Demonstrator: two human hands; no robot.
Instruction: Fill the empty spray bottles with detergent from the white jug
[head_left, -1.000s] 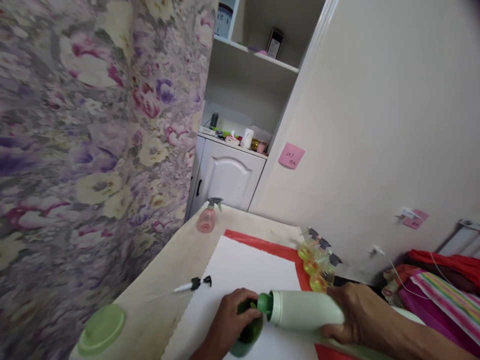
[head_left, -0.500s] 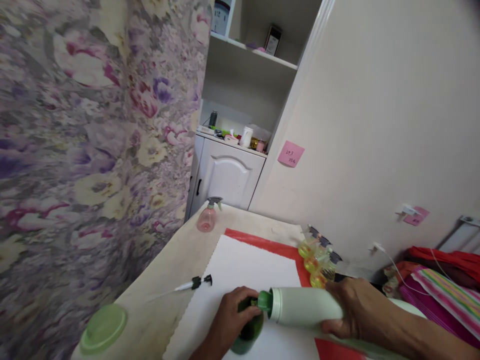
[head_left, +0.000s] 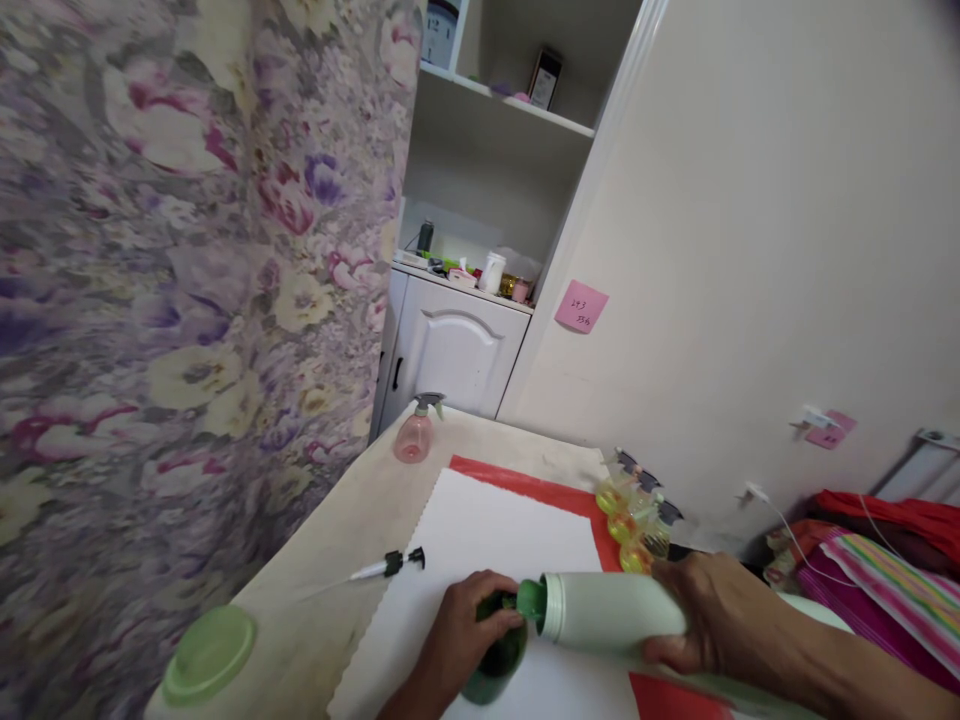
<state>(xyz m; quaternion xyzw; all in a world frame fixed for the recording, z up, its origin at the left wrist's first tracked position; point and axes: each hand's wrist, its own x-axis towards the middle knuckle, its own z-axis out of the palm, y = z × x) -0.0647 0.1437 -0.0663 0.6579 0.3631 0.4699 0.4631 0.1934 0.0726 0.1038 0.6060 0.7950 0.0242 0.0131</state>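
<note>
My right hand [head_left: 712, 615] is wrapped round a pale green bottle [head_left: 611, 614] that lies tipped on its side, its green neck pointing left. The neck sits at the mouth of a small dark green bottle [head_left: 496, 668], which my left hand [head_left: 459, 638] grips from the left. Both bottles hover over a white sheet [head_left: 491, 545] lying on a red mat [head_left: 525, 485] on the beige table [head_left: 375, 510].
A black pump head with its tube [head_left: 390, 567] lies left of the white sheet. A pink spray bottle [head_left: 415, 432] stands at the table's far edge, several yellow spray bottles [head_left: 632, 517] at the right, a green lid [head_left: 208, 654] near left. A floral curtain [head_left: 187, 280] hangs left.
The hands and both bottles have hardly moved. The view has shifted very slightly.
</note>
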